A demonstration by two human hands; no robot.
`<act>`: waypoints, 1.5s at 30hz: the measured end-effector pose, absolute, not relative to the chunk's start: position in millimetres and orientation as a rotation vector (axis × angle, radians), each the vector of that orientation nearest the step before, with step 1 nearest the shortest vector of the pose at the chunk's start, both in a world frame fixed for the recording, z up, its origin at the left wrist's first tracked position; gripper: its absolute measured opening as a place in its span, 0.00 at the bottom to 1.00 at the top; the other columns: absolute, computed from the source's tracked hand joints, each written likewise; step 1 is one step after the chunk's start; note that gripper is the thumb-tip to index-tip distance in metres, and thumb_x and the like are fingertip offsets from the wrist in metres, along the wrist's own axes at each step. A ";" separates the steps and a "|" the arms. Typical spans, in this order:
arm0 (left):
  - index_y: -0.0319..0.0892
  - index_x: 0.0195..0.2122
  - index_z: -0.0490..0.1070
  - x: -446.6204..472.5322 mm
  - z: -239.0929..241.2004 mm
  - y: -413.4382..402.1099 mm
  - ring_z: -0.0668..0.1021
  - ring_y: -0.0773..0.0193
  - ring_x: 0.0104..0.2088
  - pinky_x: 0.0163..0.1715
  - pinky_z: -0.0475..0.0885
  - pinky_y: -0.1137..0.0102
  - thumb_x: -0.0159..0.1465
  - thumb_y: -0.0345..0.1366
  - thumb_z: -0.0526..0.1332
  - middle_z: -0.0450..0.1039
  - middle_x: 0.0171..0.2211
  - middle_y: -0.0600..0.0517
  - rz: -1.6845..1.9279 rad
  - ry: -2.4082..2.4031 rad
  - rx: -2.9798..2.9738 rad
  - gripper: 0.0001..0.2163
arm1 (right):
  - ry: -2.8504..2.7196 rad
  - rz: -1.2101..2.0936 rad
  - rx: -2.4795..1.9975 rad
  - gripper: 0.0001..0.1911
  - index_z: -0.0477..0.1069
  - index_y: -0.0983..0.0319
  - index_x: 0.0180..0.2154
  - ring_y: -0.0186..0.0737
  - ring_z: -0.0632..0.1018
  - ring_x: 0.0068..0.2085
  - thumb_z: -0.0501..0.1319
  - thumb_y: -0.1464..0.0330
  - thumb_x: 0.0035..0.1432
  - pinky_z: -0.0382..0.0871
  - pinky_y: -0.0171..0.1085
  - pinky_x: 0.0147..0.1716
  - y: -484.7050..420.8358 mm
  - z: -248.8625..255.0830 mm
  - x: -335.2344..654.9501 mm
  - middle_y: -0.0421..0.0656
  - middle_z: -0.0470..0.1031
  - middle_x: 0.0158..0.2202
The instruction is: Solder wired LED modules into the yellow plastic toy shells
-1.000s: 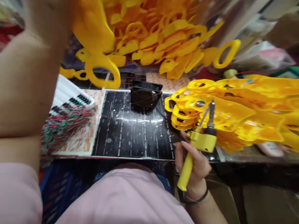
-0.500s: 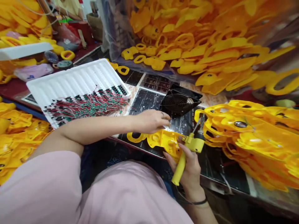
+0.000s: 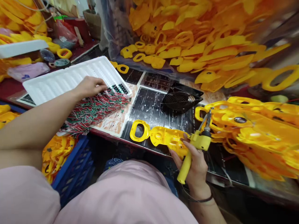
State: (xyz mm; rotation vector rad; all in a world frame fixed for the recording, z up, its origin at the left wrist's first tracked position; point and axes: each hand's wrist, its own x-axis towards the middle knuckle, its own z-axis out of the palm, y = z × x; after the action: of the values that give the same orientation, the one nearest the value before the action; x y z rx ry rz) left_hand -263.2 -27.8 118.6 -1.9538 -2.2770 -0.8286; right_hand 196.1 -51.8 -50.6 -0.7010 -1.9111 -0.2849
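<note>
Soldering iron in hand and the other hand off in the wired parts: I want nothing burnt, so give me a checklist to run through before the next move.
1. Soldering iron gripped by right hand: ok.
2. Iron tip pointing up, off the yellow shell: ok.
3. Yellow shell lying flat on the black mat, right fingers on its end: ok.
4. Left hand at the wired parts beside the white tray; whether it has pinched one: cannot tell.
5. Tip clear of the stacked yellow shells: cannot tell, they sit close.
6. Fan running: cannot tell.
</note>
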 end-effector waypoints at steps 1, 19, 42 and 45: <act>0.42 0.30 0.78 -264.1 121.5 -26.1 0.73 0.71 0.28 0.36 0.69 0.76 0.61 0.24 0.68 0.78 0.22 0.61 -0.929 -2.249 -1.894 0.06 | -1.912 -0.292 -0.699 0.28 0.67 0.62 0.61 0.53 0.86 0.48 0.71 0.65 0.63 0.84 0.48 0.45 -52.2 -49.1 195.9 0.53 0.83 0.49; 0.44 0.35 0.78 -82.5 81.8 -41.9 0.73 0.66 0.23 0.23 0.60 0.69 0.70 0.35 0.60 0.78 0.27 0.51 -0.944 -0.901 -2.299 0.08 | -1.609 0.076 -0.588 0.18 0.68 0.55 0.53 0.34 0.85 0.33 0.69 0.69 0.65 0.83 0.31 0.32 -57.2 4.5 132.5 0.41 0.84 0.43; 0.45 0.48 0.82 -30.3 50.3 -33.9 0.77 0.66 0.30 0.30 0.74 0.71 0.67 0.41 0.66 0.77 0.35 0.50 -1.649 -1.560 -2.482 0.12 | -1.381 0.295 -0.555 0.18 0.64 0.54 0.54 0.31 0.85 0.39 0.65 0.74 0.67 0.84 0.30 0.39 -44.6 -6.9 148.0 0.38 0.79 0.42; 0.44 0.47 0.84 -28.8 52.0 -25.8 0.78 0.64 0.32 0.31 0.74 0.71 0.66 0.46 0.67 0.78 0.33 0.50 -1.704 -1.674 -2.654 0.14 | -1.318 0.391 -0.521 0.18 0.64 0.54 0.53 0.30 0.85 0.37 0.65 0.74 0.66 0.84 0.30 0.40 -45.2 -7.7 146.0 0.36 0.79 0.40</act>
State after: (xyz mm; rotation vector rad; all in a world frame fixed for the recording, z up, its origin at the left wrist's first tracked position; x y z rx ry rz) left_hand -28.8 -25.8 52.0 -2.6542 -1.6740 -1.7039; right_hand 146.0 -45.2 -7.7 -0.5211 -1.3182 0.3910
